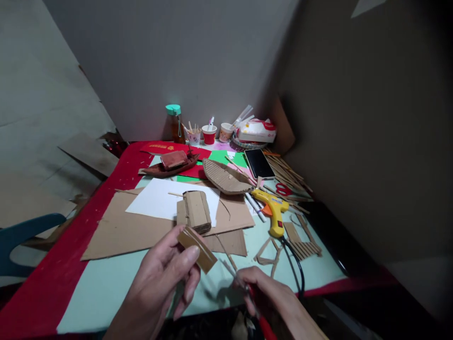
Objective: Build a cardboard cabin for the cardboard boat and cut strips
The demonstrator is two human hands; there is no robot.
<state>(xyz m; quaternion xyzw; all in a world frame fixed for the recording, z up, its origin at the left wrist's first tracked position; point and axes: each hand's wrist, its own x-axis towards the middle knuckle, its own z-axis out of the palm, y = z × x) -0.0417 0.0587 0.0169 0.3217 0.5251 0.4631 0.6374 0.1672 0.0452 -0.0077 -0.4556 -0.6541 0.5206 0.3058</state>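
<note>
My left hand (164, 271) pinches a small brown cardboard strip (201, 252) between thumb and fingers; its surface is shiny. In my right hand (271, 293) is a pair of red-handled scissors (253, 295), the blades pointing toward the strip but apart from it. Just beyond the strip stands a curved cardboard cabin (198, 208), partly on a white paper sheet (152, 203). Behind it are a cardboard boat hull (226, 177) and a dark reddish model boat (173, 163).
A yellow glue gun (274, 210) lies at right, its black cable curving toward the front edge. Cardboard offcuts (300, 241), a phone (259, 164) and red scissors (283, 189) are nearby. Cups (209, 135) and a bottle (176, 125) stand by the wall.
</note>
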